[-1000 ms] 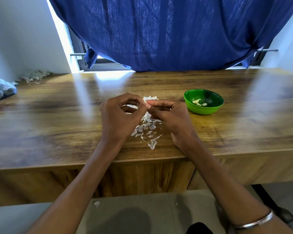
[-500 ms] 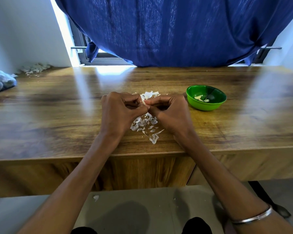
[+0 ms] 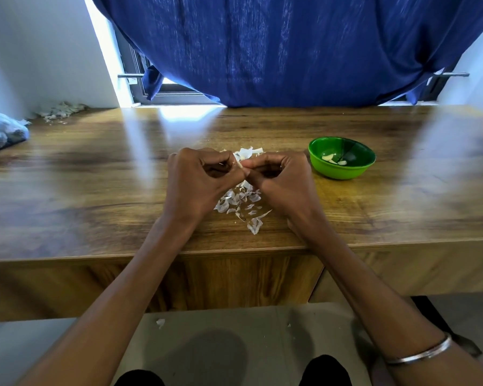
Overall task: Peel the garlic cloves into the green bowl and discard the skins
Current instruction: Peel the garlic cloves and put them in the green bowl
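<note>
wood-grain table (image 3: 95, 196) is carrying everything here. going left to right: at 9 o'clock a pale bundle (image 3: 0, 132) is lying half cut off by the frame edge, and just behind it a heap of old skins (image 3: 60, 110) is sitting by the wall. at centre the left hand (image 3: 198, 182) is curling its fingers and pinching something small, and the right hand (image 3: 279, 179) is pinching the same spot from the other side, thumbs and fingertips meeting; it is probably a garlic clove (image 3: 241, 166), though only a sliver is showing. loose skins (image 3: 240, 201) are piling on the table under and behind the hands. at 2 o'clock from the hands, near but apart, the green bowl (image 3: 342, 161) is holding a few peeled cloves (image 3: 331, 158).

the peeling step is looking to be in hand. the next move is likely calling for stripping the last skin free, then carrying the bare clove right to the bowl. how much skin is remaining is hidden by the fingers.
</note>
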